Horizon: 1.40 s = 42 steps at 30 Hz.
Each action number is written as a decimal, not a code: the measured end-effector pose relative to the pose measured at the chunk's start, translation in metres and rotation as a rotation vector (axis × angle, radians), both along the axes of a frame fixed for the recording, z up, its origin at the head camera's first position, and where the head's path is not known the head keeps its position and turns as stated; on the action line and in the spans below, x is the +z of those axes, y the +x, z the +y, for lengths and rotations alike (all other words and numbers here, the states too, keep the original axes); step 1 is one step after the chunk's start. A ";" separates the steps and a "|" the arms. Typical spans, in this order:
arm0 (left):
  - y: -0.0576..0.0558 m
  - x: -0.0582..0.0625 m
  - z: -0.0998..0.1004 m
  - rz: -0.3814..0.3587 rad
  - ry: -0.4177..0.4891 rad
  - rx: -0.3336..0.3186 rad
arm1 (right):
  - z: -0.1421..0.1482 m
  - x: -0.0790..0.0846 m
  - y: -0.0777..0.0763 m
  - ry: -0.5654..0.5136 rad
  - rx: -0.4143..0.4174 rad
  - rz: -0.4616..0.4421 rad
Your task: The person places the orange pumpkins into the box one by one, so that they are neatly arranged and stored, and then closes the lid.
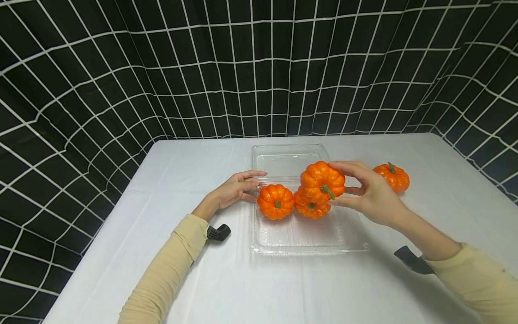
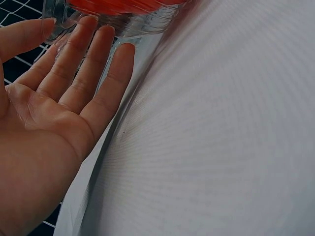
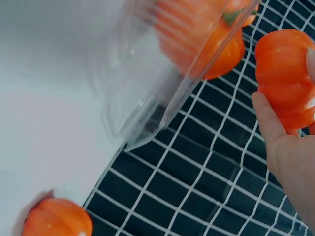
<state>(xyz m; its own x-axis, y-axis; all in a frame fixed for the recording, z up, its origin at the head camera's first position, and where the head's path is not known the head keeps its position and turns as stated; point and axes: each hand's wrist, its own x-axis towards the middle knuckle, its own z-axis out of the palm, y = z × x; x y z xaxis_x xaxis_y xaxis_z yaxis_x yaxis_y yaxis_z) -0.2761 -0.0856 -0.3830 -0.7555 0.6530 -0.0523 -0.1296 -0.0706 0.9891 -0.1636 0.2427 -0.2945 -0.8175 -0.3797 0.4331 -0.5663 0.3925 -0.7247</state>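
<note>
My right hand (image 1: 370,193) grips a small orange pumpkin (image 1: 319,177) with a green stem, held up and tilted. The right wrist view shows my fingers (image 3: 268,115) against the held pumpkin (image 3: 280,73). Below it, a second pumpkin (image 1: 309,209) sits partly hidden in a clear plastic clamshell container (image 1: 303,245). Another pumpkin (image 1: 276,202) sits beside it at the container's left side. My left hand (image 1: 234,189) touches the container's left edge; in the left wrist view its fingers (image 2: 106,73) are mostly straight against the clear wall.
One more pumpkin (image 1: 392,177) lies on the white tablecloth (image 1: 194,279), right of the container. The container's lid (image 1: 287,157) lies folded back, away from me. A black curtain (image 1: 226,81) with a white grid surrounds the table's back and sides.
</note>
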 end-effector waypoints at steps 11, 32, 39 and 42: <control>0.000 0.000 0.000 0.008 -0.006 0.005 | -0.015 -0.008 0.004 0.011 0.078 0.046; 0.000 0.000 -0.001 0.021 -0.021 0.004 | -0.047 -0.023 0.010 0.199 0.257 0.286; -0.001 0.000 -0.001 0.027 -0.028 -0.011 | -0.055 -0.028 0.014 0.272 0.278 0.237; -0.001 0.001 -0.001 0.022 -0.026 -0.009 | -0.057 -0.029 0.015 0.293 0.284 0.237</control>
<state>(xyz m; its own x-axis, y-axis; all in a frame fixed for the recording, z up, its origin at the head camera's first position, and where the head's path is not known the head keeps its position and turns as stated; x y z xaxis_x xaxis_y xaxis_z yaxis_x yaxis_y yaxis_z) -0.2767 -0.0863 -0.3822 -0.7508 0.6584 -0.0532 -0.1085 -0.0434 0.9932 -0.1489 0.1855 -0.3237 -0.5552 -0.7081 0.4362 -0.8171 0.3668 -0.4447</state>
